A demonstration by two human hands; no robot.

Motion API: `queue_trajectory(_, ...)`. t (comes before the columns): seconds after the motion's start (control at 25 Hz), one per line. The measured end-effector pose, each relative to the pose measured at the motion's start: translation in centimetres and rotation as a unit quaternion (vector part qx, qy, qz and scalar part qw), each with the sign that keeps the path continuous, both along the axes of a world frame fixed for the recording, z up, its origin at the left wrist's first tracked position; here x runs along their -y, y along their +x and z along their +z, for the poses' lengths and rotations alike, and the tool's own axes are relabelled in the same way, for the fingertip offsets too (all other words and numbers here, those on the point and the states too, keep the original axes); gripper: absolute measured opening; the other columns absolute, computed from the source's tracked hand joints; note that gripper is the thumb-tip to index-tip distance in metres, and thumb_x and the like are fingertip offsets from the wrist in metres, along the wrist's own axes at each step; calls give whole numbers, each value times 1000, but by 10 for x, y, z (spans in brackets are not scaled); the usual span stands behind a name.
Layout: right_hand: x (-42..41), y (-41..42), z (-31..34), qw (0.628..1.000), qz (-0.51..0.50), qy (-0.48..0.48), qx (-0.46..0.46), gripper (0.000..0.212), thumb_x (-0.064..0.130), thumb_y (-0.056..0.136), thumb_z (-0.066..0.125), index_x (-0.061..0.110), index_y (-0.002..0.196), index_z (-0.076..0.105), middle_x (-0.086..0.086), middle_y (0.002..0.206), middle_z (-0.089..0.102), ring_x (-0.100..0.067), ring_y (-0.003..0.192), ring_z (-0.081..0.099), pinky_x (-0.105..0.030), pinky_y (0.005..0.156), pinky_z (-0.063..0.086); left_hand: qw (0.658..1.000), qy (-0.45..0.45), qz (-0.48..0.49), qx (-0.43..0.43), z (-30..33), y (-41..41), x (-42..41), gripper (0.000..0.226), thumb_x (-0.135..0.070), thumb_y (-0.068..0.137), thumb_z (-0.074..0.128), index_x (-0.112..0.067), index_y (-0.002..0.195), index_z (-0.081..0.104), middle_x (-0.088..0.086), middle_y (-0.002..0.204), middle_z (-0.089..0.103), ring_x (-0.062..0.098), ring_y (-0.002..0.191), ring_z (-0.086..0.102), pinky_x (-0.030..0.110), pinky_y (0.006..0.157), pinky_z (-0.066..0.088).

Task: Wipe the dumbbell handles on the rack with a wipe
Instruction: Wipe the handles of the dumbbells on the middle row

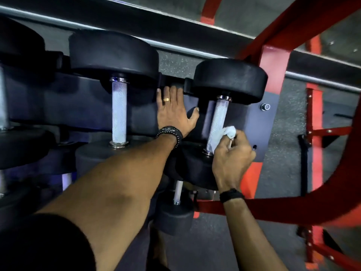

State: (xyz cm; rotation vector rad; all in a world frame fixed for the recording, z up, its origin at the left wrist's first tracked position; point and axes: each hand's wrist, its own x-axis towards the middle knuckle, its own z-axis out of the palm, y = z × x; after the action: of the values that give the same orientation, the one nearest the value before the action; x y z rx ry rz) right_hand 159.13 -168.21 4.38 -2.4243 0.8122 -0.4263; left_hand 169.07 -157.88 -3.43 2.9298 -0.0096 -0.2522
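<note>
The right hand [233, 153], at about four o'clock from centre, is bent at the wrist with its fingers curled, pinching a crumpled white wipe [227, 134] against the lower right side of the knurled handle [216, 124] of the rightmost dumbbell [230, 80] on the rack [270, 118]. The left hand [173, 112], near centre, lies flat on the rack's dark shelf at nine o'clock of that handle, fingers straight and close together pointing toward twelve, thumb spread toward three; its forearm stretches out from seven o'clock. A second dumbbell handle [119, 112] stands further toward nine.
</note>
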Motion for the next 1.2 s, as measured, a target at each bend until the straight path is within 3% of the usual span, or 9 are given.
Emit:
queue_trajectory(0.12,-6,2,3,1000,17,-24,-1,33,31,90,44,10,98,68,-21,74,68,-42,68,60,-41,60,45,997,-39,-23,-56,22,5,-6,87,-58,89,48,-2,152,25,16,159,27,32,150,16,52,122,-3)
queue_trajectory(0.24,-9,2,4,998,33,-60,-13,36,32,93,42,6,95,67,-26,75,67,-46,70,59,-40,59,39,975,-185,-61,-107,49,2,-61,65,-52,92,56,-11,142,46,10,152,42,26,143,34,43,117,27)
queue_trajectory(0.36,-10,1,5,993,68,-97,-29,37,32,94,41,4,94,64,-30,77,66,-49,69,59,-43,58,42,917,-397,26,27,68,-26,-142,25,-32,92,59,-13,104,70,7,97,73,25,89,68,39,80,54)
queue_trajectory(0.48,-19,2,11,982,109,-144,-49,34,25,90,42,1,101,63,-35,79,64,-51,68,60,-48,58,46,937,-284,73,188,63,-45,-207,15,-22,88,56,-15,88,70,5,80,70,28,76,63,37,68,49)
queue_trajectory(0.6,-24,2,17,975,131,-172,-54,26,16,88,46,-2,97,61,-36,75,62,-51,63,59,-46,54,45,972,-160,93,142,34,-22,-244,35,-30,83,49,-7,105,65,15,105,64,38,99,58,46,85,46)
queue_trajectory(0.68,-26,2,19,974,130,-178,-59,23,13,88,47,-2,96,61,-33,78,64,-49,64,60,-44,54,45,989,-99,43,103,13,-1,-251,51,-33,83,50,-1,122,57,22,129,54,42,122,47,54,104,36)
queue_trajectory(0.76,-26,3,19,973,122,-183,-68,22,13,88,47,-1,97,62,-30,81,65,-47,66,60,-42,54,44,996,-45,-10,78,1,20,-249,56,-37,87,47,2,125,54,24,136,49,40,132,38,58,112,23)
queue_trajectory(0.96,-24,5,19,972,133,-186,-60,16,10,88,50,1,94,62,-24,74,65,-42,60,59,-35,50,40,996,30,-27,80,-13,27,-242,57,-42,94,30,6,110,57,25,123,50,36,117,42,63,110,17)
queue_trajectory(1.2,-16,2,13,981,139,-123,-51,34,26,91,36,3,96,61,-19,81,68,-40,66,62,-38,55,44,994,17,-13,105,-14,24,-241,55,-42,94,32,4,116,50,25,117,47,38,113,41,65,109,17)
